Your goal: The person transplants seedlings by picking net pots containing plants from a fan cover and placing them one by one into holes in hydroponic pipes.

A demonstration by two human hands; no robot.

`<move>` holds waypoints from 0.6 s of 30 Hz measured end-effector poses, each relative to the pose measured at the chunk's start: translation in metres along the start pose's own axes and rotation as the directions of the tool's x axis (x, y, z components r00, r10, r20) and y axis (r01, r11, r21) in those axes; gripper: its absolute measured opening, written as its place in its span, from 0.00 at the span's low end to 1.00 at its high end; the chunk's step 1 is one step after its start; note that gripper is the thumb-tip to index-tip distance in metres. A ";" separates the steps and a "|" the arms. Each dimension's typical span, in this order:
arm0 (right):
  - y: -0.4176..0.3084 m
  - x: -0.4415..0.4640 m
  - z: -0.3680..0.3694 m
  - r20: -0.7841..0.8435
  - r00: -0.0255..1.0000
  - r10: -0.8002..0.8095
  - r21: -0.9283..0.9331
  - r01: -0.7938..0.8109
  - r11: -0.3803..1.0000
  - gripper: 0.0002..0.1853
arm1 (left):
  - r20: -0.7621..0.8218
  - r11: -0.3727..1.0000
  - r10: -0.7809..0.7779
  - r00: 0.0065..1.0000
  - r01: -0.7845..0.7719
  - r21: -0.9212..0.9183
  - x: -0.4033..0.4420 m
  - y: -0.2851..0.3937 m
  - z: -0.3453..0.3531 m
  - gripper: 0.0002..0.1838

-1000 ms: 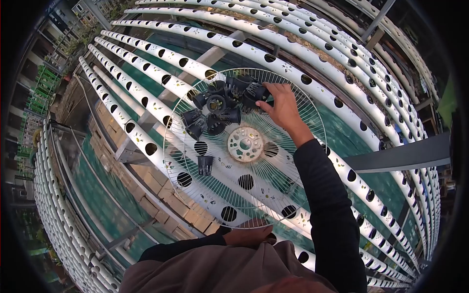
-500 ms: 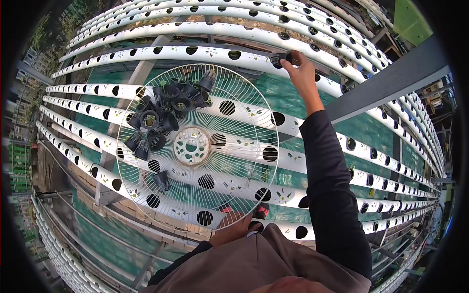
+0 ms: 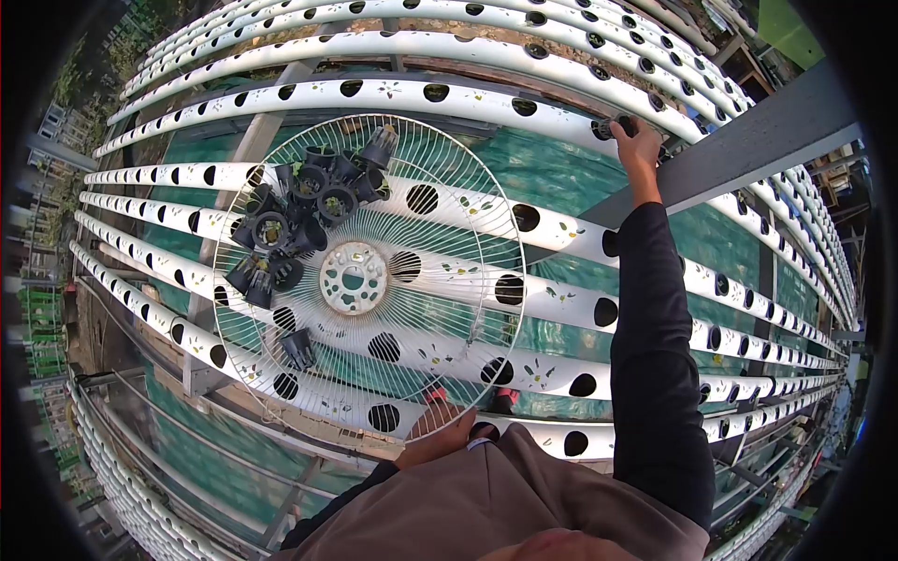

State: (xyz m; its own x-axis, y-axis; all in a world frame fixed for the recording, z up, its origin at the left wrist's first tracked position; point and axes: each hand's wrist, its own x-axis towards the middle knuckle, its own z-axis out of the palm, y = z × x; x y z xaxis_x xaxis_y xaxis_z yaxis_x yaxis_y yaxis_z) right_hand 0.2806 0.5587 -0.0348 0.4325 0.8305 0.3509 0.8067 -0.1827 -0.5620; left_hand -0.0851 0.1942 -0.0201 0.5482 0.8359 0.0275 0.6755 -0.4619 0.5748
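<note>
My left hand (image 3: 440, 438) is closed around the near rim of a round white wire fan guard (image 3: 354, 255), held like a shallow basket. A cluster of black net pots (image 3: 335, 202), some with small seedlings, lies in its upper left part. One separate net pot (image 3: 298, 349) rests lower down in the guard. My right hand (image 3: 641, 154) reaches out to a white pipe (image 3: 561, 114) with round holes. Its fingers are closed on a dark net pot (image 3: 624, 124) beside a hole in that pipe; the fingers partly hide the pot.
Rows of white holed pipes (image 3: 561, 304) run under and beyond the guard, with leaf bits scattered on them. A grey beam (image 3: 748, 140) slants close to my right forearm. Green sheeting (image 3: 524, 173) lies below the pipes.
My right hand has moved right along the pipe with the net pot, from one hole to the neighbouring one. The view has shifted slightly; my left hand still holds the fan guard.
</note>
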 end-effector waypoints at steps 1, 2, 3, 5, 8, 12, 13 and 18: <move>-0.001 0.000 0.001 0.007 1.000 -0.016 -0.022 0.017 1.000 0.27 | 0.005 1.000 -0.001 1.000 0.001 -0.001 -0.002 -0.001 0.000 0.21; -0.002 -0.001 0.001 0.010 1.000 -0.016 -0.021 0.016 1.000 0.27 | 0.009 1.000 -0.003 1.000 0.003 -0.002 -0.003 -0.001 0.000 0.21; -0.003 -0.001 0.003 0.011 1.000 -0.024 -0.038 0.025 0.999 0.27 | 0.011 1.000 -0.005 1.000 0.005 -0.004 -0.002 -0.001 0.000 0.21; -0.004 -0.001 0.005 0.013 0.999 -0.034 -0.053 0.035 0.998 0.27 | 0.016 1.000 -0.008 1.000 0.008 -0.005 0.004 -0.002 -0.001 0.21; -0.007 0.001 0.005 -0.053 0.997 -0.060 -0.042 0.057 0.997 0.26 | 0.024 1.000 -0.009 1.000 0.009 -0.009 0.006 -0.003 -0.001 0.21; -0.010 0.000 0.008 -0.065 0.985 -0.157 -0.152 0.146 0.978 0.23 | 0.035 1.000 -0.010 0.999 0.011 -0.019 0.008 -0.001 0.001 0.21; -0.009 0.001 0.011 -0.063 0.975 -0.213 -0.188 0.198 0.962 0.22 | 0.038 1.000 -0.011 0.999 0.012 -0.022 0.004 -0.001 0.002 0.21; -0.004 0.001 0.025 0.084 0.979 -0.185 -0.182 0.198 0.963 0.26 | 0.044 1.000 -0.011 0.999 0.012 -0.028 0.009 -0.002 0.002 0.21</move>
State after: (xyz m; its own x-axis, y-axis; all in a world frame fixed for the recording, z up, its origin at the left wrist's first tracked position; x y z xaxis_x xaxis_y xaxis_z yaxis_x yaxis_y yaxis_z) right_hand 0.2675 0.5739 -0.0510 0.2403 0.8912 0.3848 0.9359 -0.1075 -0.3354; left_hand -0.0802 0.2018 -0.0226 0.5621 0.8270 -0.0147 0.6679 -0.4434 0.5978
